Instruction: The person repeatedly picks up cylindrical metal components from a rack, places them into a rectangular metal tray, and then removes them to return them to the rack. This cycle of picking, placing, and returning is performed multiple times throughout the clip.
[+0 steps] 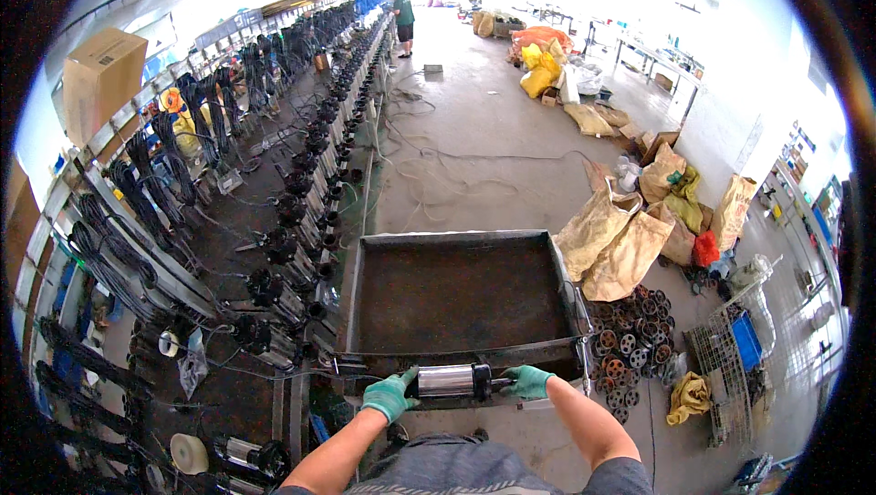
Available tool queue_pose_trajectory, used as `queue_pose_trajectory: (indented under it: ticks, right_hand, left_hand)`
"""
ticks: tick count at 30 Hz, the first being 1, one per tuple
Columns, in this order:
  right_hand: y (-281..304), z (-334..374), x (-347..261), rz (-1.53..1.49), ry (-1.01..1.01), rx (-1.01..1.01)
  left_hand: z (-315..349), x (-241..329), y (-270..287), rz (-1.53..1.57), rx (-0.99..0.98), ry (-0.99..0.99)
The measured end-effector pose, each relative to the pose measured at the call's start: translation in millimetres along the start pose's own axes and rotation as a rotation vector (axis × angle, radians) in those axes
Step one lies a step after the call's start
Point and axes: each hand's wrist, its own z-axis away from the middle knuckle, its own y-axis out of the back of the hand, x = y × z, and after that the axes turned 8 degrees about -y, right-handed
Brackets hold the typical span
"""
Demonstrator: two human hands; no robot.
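A shiny steel motor cylinder (445, 381) with a black collar at its right end lies level in front of me, across the near edge of a dark metal tray (461, 294). Wrapped round its left end is my left hand (391, 395), in a green glove. At the other end a thin shaft sticks out of the collar, and the gloved fingers of my right hand (527, 382) are closed on it. A dark cable runs left from near my left hand toward the bench.
Along the left, a long bench carries rows of similar steel motors (265, 331) and hanging black cable coils (119, 249). Right of the tray are round dark parts (634, 340), brown sacks (620, 249) and a wire cart (721, 367). A person (404, 20) stands far off beside the bench.
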Motion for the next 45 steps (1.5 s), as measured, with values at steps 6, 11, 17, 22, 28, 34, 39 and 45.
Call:
queue_pose_trajectory:
  ticks: [6,11,17,22,28,34,39,45]
  right_hand:
    - [-9.6,-8.6,22.8,-0.658,0.09,0.138]
    - [-4.1,-33.7,57.3,-1.08,-0.073,-0.04]
    - [-6.4,6.7,15.0,-0.681,0.219,-0.055]
    - [-10.1,-11.8,0.5,0.513,-0.005,0.291]
    - [-22.6,-0.1,8.9,0.641,0.112,0.607]
    - [-48.9,-20.3,28.5,-0.469,0.24,0.401]
    - [-47.0,-9.0,27.6,-0.875,0.264,0.425]
    - [-47.8,2.0,46.0,-1.083,0.259,0.912]
  left_hand:
    - [1.5,4.3,4.0,-0.01,0.001,0.004]
    - [0.0,12.5,9.4,-0.024,-0.017,0.003]
    - [2.9,6.0,1.3,-0.037,0.016,0.02]
    - [0.5,3.5,-1.4,-0.022,0.041,0.01]
    - [3.4,-5.8,-1.4,0.2,0.176,-0.077]
    - [7.3,-34.7,-17.0,0.459,0.398,-0.111]
    - [9.0,-50.7,-21.1,0.692,0.523,-0.074]
    - [35.3,-45.9,-1.5,1.281,0.553,0.334]
